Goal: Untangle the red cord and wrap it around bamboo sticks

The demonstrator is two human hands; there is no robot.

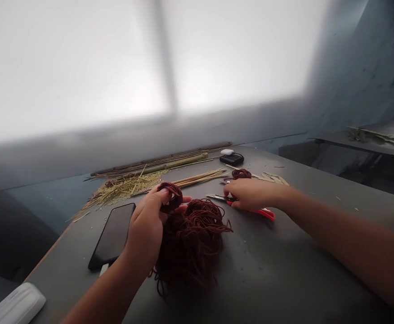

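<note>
My left hand (149, 220) is closed on a small coil of dark red cord (170, 195), its fingertips showing beyond the loop. Just below and right of that coil lies a large tangled bundle of dark red cord (197, 238) with loose ends. My right hand (249, 193) reaches down to a red and black utility knife (266, 213), fingers curled around its front part. The knife's blade (213, 196) sticks out to the left. Beside the fingers a small metal tip (224, 182) shows, the rest of it hidden. Another cord coil (241, 173) sits just behind this hand.
A phone (113, 234) lies left of my left hand, and a white object (18, 306) at the lower left. Shredded straw (129, 186), stalks (183, 160) and thin sticks (200, 178) lie toward the wall. A white case rests on a black device (232, 158).
</note>
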